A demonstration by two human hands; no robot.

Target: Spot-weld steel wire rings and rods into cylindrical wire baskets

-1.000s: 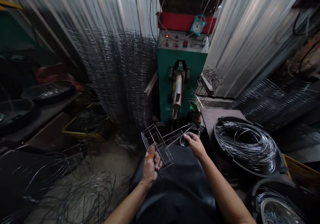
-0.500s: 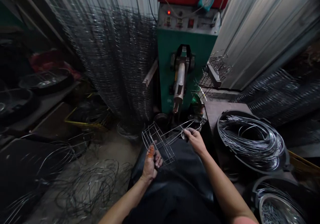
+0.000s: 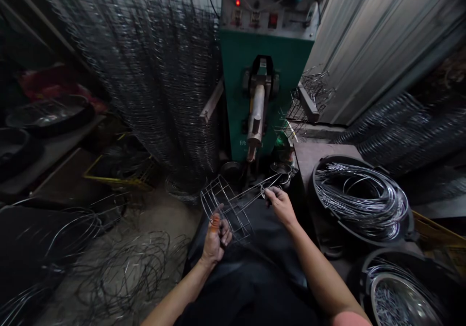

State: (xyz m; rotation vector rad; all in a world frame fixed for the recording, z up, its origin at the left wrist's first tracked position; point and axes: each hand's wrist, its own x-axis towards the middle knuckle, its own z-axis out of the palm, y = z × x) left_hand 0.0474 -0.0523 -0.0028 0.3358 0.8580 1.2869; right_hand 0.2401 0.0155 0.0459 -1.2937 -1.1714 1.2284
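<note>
Over my lap I hold a wire rack (image 3: 233, 204), a curved grid of thin metal rods with longer rods reaching right. My left hand (image 3: 217, 241), orange wrap on its thumb, is closed round the grid's lower left edge. The fingers of my right hand (image 3: 278, 202) pinch the long rods at the right end, where a small ring (image 3: 262, 191) shows by the fingertips. Just beyond the rack is the green welding machine (image 3: 267, 49), its copper-coloured electrode tip (image 3: 251, 152) above and behind the rods.
Tall stacks of wire pieces (image 3: 163, 83) lean left of the machine. To my right stand a black basin (image 3: 315, 190) of bent wire rods and a metal bowl (image 3: 376, 285) of small metal pieces. Tangled wire (image 3: 127, 277) covers the floor at left. A yellow crate (image 3: 95, 163) lies behind it.
My view has shifted slightly, so the machine and stacks sit higher and further left. Both hands keep their hold on the wire rack, which looks slightly turned.
</note>
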